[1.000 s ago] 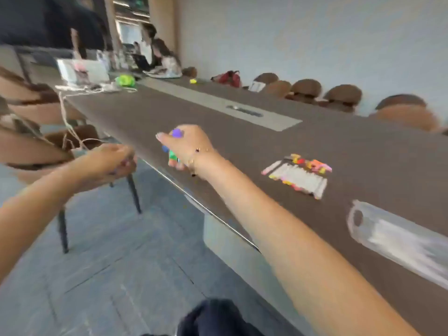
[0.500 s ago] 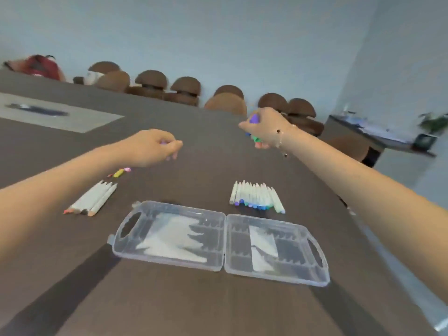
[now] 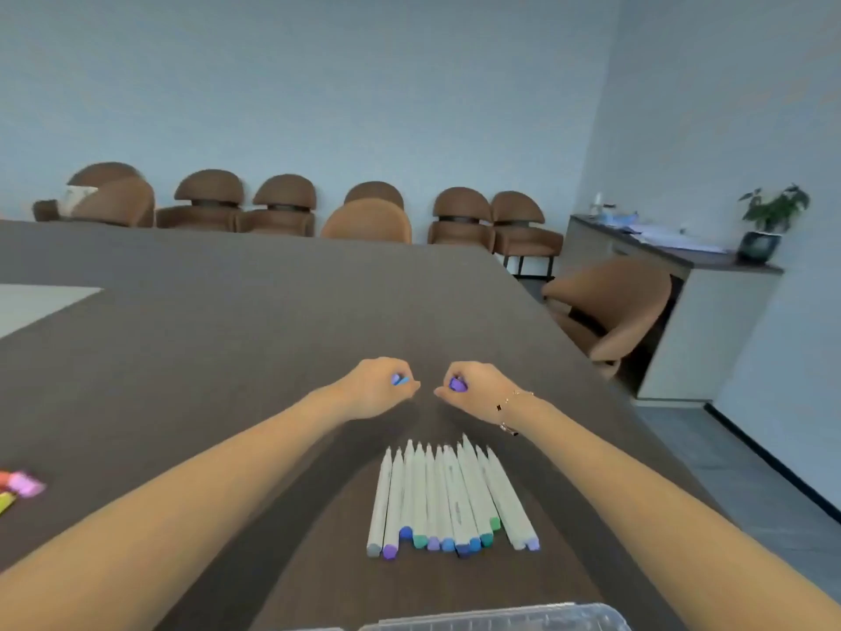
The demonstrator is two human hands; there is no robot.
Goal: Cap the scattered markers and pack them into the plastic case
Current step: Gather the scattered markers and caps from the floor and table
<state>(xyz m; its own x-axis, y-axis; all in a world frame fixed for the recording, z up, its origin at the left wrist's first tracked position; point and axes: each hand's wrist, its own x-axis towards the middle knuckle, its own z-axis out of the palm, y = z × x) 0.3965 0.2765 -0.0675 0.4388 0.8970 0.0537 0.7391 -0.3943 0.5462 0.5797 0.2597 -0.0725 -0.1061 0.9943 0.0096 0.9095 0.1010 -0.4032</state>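
Observation:
Several white markers (image 3: 448, 498) with blue, green and purple end caps lie side by side on the dark brown table (image 3: 227, 321). Just beyond them my left hand (image 3: 377, 387) is curled round blue and purple marker caps (image 3: 399, 380). My right hand (image 3: 478, 389) is curled round purple caps (image 3: 457, 383). The two fists sit close together above the table, knuckles nearly touching. The clear plastic case (image 3: 496, 621) shows only its far rim at the bottom edge. Pink, orange and yellow caps (image 3: 20, 487) lie at the far left edge.
The table's right edge runs diagonally past my right arm, with a brown chair (image 3: 610, 307) beyond it. More brown chairs (image 3: 282, 202) line the back wall. A counter with a potted plant (image 3: 769, 225) stands at the right.
The view has swung down and right onto the blue-green marker row. Both hands came together over the table beyond the markers. The case has slid to the bottom edge of the view.

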